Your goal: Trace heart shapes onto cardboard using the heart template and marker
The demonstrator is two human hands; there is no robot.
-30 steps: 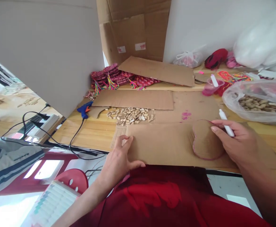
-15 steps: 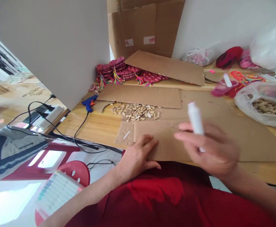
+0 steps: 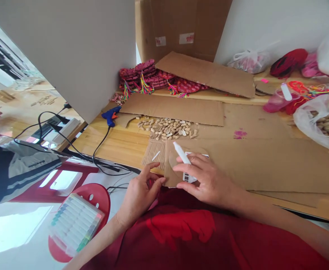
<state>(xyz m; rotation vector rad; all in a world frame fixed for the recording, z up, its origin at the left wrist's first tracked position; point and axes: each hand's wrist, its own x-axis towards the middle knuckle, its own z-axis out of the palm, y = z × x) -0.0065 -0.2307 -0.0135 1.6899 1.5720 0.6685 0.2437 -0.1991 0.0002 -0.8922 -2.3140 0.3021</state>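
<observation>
My right hand (image 3: pixel 209 178) holds a white marker pen (image 3: pixel 182 153) between thumb and fingers, its tip end pointing up and left. Beneath that hand lies a flat brown cardboard sheet (image 3: pixel 265 161). A white printed label (image 3: pixel 189 177) and a rounded outline show there, partly covered by my fingers. Whether the outline is drawn or a separate piece, I cannot tell. My left hand (image 3: pixel 141 189) is at the sheet's left edge, thumb and fingers apart, holding nothing. Its thumb tip is close to the edge; contact is unclear.
Behind the sheet lie peanuts (image 3: pixel 171 128) and a cardboard strip (image 3: pixel 172 108). A blue glue gun (image 3: pixel 110 116) with a cord rests at left. A bag of peanuts (image 3: pixel 307 123) stands right. Boxed markers (image 3: pixel 74 225) sit on a red stool (image 3: pixel 102 193). Another person's sleeve (image 3: pixel 26 176) shows left.
My right hand has come left and lower with the marker pen. My left hand has slid left off the cardboard, its fingers lifting. The label and rounded outline now show.
</observation>
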